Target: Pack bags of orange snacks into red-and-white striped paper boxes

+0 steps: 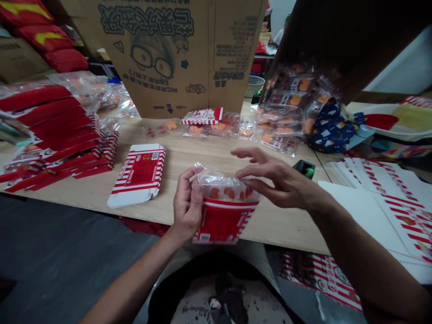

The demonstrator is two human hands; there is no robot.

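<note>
Over the wooden tabletop [189,155], just off its near edge, a clear plastic bag [219,185] of orange pieces [229,193] is held part-way inside a red-and-white striped carton [224,221]. L hand [187,203] is clenched round the carton's side and bag's upper part. R hand [280,177] is not gripping: fingers [256,155] spread, w/ fingertips at or just beside the bag top, contact unclear. Bag top stands proud of the carton mouth; bag not fully seated. Beyond: a flat-folded striped carton [137,174] on the tabletop, bagged orange items [280,108] piled further back, a black-and-green object [305,168] near R hand, flat printed carton blanks [398,207] to the right, red packs [50,126] to the left.
</note>
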